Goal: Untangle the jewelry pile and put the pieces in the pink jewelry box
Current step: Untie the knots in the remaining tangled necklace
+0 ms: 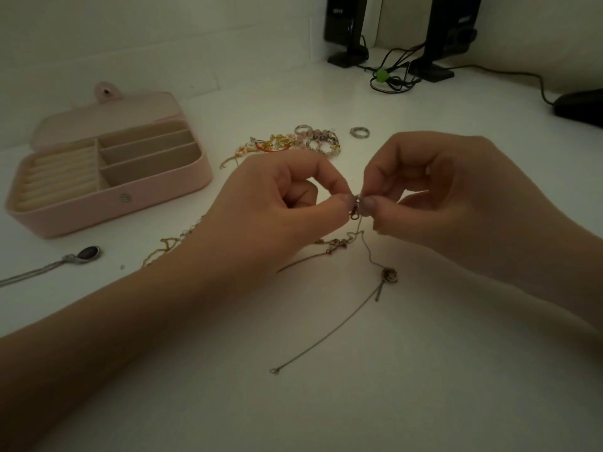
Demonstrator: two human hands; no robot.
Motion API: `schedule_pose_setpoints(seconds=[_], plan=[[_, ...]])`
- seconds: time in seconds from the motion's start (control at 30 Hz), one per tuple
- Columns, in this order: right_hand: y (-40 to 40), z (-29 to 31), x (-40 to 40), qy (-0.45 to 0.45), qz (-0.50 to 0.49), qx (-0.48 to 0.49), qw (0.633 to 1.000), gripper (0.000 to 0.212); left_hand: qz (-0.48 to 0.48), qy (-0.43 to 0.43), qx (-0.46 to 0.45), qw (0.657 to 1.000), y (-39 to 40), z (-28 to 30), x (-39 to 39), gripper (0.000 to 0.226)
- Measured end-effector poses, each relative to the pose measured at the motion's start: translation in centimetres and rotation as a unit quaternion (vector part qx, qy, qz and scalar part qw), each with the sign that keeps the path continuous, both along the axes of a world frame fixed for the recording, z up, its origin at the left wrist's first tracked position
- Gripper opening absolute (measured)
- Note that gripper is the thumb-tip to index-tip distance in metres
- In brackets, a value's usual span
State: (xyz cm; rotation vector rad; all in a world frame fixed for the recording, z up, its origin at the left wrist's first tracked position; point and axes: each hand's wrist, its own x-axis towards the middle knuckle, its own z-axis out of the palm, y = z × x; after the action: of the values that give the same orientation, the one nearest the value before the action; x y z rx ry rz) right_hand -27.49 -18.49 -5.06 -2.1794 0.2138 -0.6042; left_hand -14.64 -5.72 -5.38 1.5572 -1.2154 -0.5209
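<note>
With both the left hand (277, 194) and right hand (434, 190) in a pinching grip on the clasp (356, 207) mid-counter, I'd loosen that chain (329, 334) gently, then carry it to the open pink jewelry box (111, 203) near the left edge.

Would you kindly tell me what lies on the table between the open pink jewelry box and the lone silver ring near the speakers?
In the head view, between the pink jewelry box and the silver ring lies the jewelry pile: gold pieces, beaded bracelets, another ring.
</note>
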Motion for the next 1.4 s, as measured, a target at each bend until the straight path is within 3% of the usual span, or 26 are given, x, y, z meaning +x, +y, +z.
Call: schedule_pose_setpoints(seconds=[0.37,0.6,0.83,1.07,1.4], plan=[[-0.13,-0.02,0.29,0.04,0.047,0.148,0.987,0.009,-0.012,-0.001,0.012,1.0,0.17,0.23,0.3,0.01],[-0.19,-0.24,0.01,0.024,-0.025,-0.06,0.998,0.012,-0.016,-0.038,0.01,0.999,0.14,0.2,0.19,0.01],[-0.17,-0.22,-0.19,-0.036,-0.014,-0.139,0.989,0.01,-0.005,-0.058,0.017,0.998,0.12,-0.13,0.17,0.011],[-0.31,-0.2,-0.4,-0.05,-0.013,-0.159,0.986,0.01,-0.006,-0.024,0.009,1.0,0.1,0.1,0.03,0.011],[-0.57,-0.06,-0.48,-0.041,-0.013,-0.134,0.99,0.008,0.016,-0.071,-0.009,0.997,0.03,-0.22,0.3,0.013]])
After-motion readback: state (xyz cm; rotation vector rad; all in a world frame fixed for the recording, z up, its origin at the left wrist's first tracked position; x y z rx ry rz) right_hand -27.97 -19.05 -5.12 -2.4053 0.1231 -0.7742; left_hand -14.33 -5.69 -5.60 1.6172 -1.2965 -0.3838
